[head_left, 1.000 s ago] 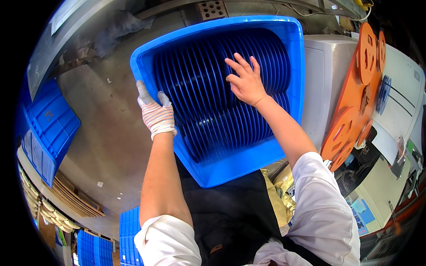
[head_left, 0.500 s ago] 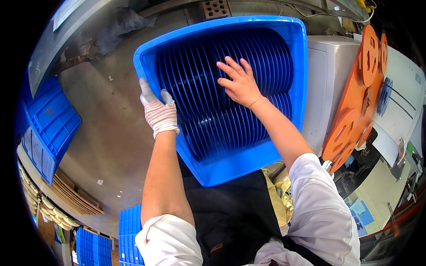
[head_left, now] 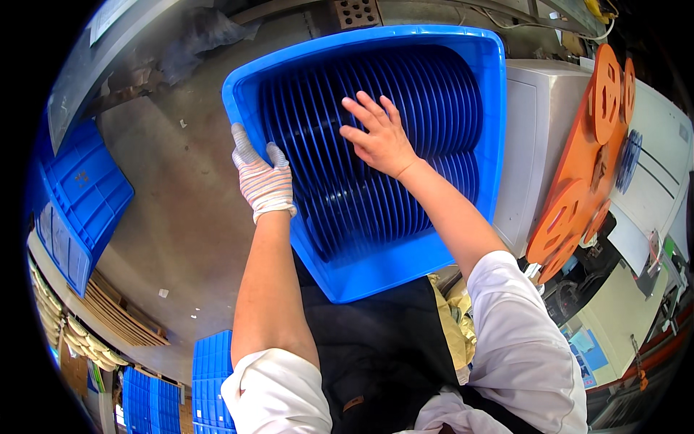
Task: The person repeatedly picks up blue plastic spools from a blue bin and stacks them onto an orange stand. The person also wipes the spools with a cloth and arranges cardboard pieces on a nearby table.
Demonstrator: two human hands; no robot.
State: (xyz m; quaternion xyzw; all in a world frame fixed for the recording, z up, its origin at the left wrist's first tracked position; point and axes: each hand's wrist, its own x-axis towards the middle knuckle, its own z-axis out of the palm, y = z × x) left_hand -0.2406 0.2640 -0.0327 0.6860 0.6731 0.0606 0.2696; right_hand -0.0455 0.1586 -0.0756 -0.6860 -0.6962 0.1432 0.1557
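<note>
A deep blue plastic bin (head_left: pixel 394 271) sits in front of me. Two side-by-side rows of thin dark-blue round discs (head_left: pixel 437 101) stand on edge inside it, closely spaced. My left hand (head_left: pixel 264 181), in a striped knit glove, is closed over the bin's left rim, with the thumb on the inner side. Bare and with fingers apart, my right hand (head_left: pixel 383 143) is over the far row, left of its middle. It holds no disc; whether its fingertips touch the disc edges I cannot tell.
A pale metal cabinet (head_left: pixel 531 145) adjoins the bin's right side, with orange round-ended panels (head_left: pixel 560 217) beyond. Blue crates stand at the far left (head_left: pixel 90 188) and lower left (head_left: pixel 213 380). Flat brown sheets (head_left: pixel 123 318) lie near them. A perforated brick (head_left: pixel 357 12) lies behind the bin.
My right hand has shifted left across the disc edges, its fingers still apart. The left hand keeps its grip on the rim. The bin appears slightly farther right in the picture.
</note>
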